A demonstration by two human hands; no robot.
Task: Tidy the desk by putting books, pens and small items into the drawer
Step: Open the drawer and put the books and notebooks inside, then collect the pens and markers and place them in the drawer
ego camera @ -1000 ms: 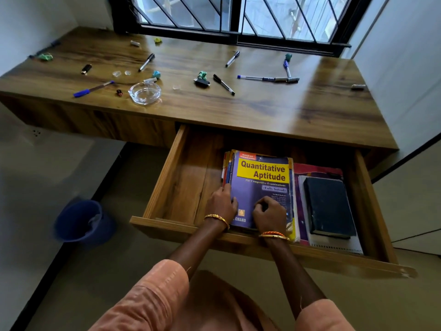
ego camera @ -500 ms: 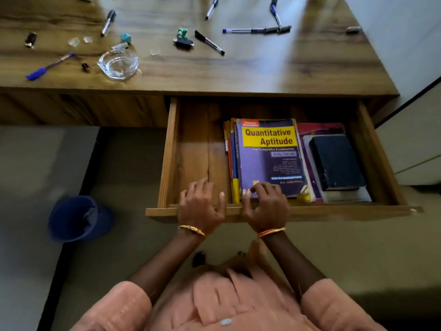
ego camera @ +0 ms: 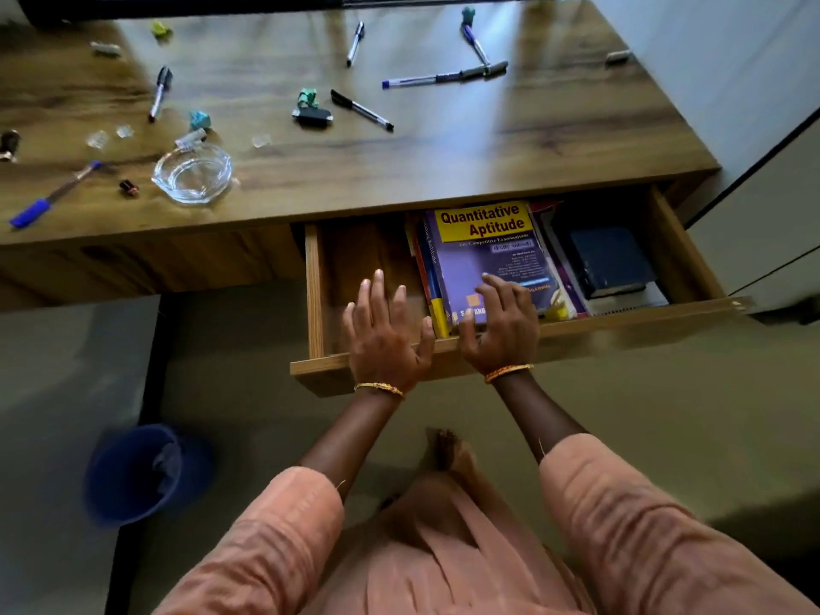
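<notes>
Wooden drawer (ego camera: 315, 286) stands open with books inside. Left hand (ego camera: 385, 335) and right hand (ego camera: 501, 326) hover flat, fingers spread, holding nothing. Remaining pens lie beyond on the worktop (ego camera: 488, 139); black pen (ego camera: 361, 110) is nearest, lying diagonally.

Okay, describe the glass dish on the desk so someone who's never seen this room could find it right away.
Start at the wooden desk top and go to its front edge, left of the open wooden drawer. There sits a shallow round clear glass dish, apparently empty. The pens and small bits scattered near it are slim or tiny; it is the only wide, see-through bowl-like thing there.
</notes>
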